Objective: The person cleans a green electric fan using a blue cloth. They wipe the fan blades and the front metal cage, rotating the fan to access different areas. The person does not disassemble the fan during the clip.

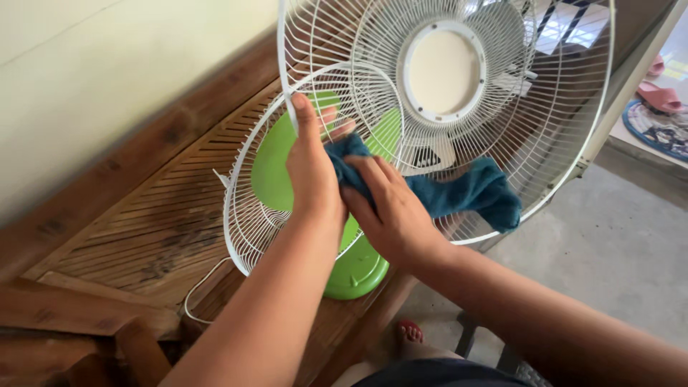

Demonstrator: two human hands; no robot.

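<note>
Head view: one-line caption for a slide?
Left hand steadies white fan grille; right hand presses blue cloth on it.

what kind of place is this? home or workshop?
Probably a home, near a doorway. A slatted wooden bench stands against a plain wall, pink slippers lie by a patterned mat, and a household fan's white wire guard is being wiped with a blue cloth.

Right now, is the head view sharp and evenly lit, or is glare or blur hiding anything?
Head view: hands, cloth and near grille are sharp; daylight washes out the top right behind the big grille; soft even light elsewhere, with slight wide-angle bending at the edges.
</note>
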